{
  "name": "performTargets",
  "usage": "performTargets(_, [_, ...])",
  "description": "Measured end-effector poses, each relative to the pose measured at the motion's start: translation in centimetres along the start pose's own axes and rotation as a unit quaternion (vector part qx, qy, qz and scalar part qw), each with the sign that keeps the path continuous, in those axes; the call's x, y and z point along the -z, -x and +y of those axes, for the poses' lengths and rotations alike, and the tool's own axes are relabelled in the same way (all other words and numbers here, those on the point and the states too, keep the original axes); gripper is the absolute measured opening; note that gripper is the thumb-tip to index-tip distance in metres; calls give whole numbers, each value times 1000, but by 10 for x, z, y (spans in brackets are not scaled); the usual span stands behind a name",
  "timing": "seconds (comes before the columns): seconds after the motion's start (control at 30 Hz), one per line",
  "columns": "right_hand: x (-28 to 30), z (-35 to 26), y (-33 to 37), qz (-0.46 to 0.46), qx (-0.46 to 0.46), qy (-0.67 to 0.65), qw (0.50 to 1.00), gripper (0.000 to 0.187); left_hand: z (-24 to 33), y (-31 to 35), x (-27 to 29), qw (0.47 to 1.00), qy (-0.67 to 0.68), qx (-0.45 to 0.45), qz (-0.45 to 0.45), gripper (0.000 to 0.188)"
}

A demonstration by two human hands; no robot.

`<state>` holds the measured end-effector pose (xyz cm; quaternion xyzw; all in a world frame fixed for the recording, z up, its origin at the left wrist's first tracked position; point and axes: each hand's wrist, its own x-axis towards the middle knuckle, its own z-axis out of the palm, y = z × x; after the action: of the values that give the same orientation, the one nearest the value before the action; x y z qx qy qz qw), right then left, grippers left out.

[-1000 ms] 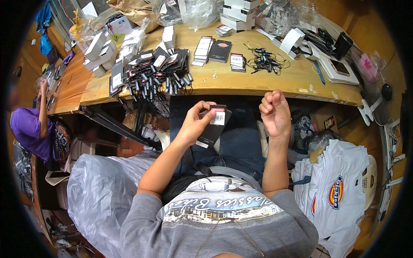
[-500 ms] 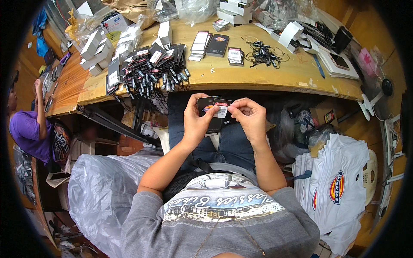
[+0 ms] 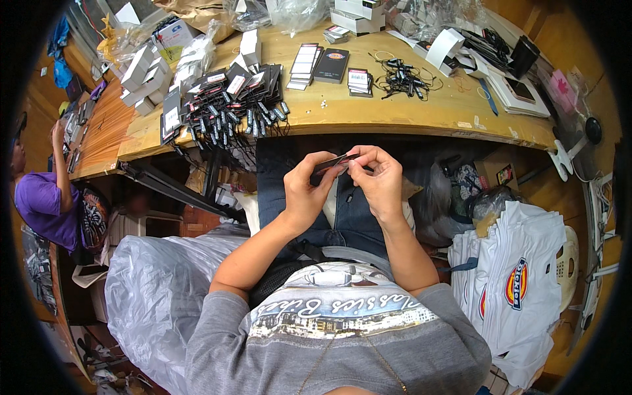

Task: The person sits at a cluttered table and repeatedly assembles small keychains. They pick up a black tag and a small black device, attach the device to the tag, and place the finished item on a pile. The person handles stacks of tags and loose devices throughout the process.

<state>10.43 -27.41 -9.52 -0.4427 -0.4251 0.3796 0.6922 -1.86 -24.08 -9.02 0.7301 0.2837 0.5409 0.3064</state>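
Above your lap, below the wooden table's [image 3: 395, 115] front edge, your left hand [image 3: 306, 194] and right hand [image 3: 378, 181] pinch a thin dark card [image 3: 334, 162] edge-on. It looks light, bendable; grip its edges.

A long wooden table [image 3: 395, 112] ran across the top. On its left part lay a heap of black tags with black cords [image 3: 230, 99], beside small white cardboard boxes [image 3: 141, 72]. A tangle of black cords [image 3: 401, 69] lay near the middle, just right of a short stack of cards [image 3: 358, 80]. A stack of folded white garments [image 3: 517, 296] rested at the lower right. A large grey plastic bag [image 3: 158, 296] sat at the lower left. A person in a purple shirt [image 3: 43, 204] sat at the far left.
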Motion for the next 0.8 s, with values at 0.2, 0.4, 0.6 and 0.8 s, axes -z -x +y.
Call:
performTargets(0.2, [3, 7, -4, 10, 24, -6, 1000, 7, -1, -4, 6, 997, 27, 10, -78, 22])
performTargets(0.4, [7, -7, -2, -4, 144, 163, 976, 8, 1, -5, 16, 988, 54, 111, -96, 30])
performTargets(0.6, [0, -17, 1, 10, 240, 230, 943, 11, 11, -4, 19, 990, 15, 92, -103, 31])
performTargets(0.8, [-3, -21, 2, 11, 236, 204, 950, 10, 15, -4, 20, 993, -27, 9, -118, 39])
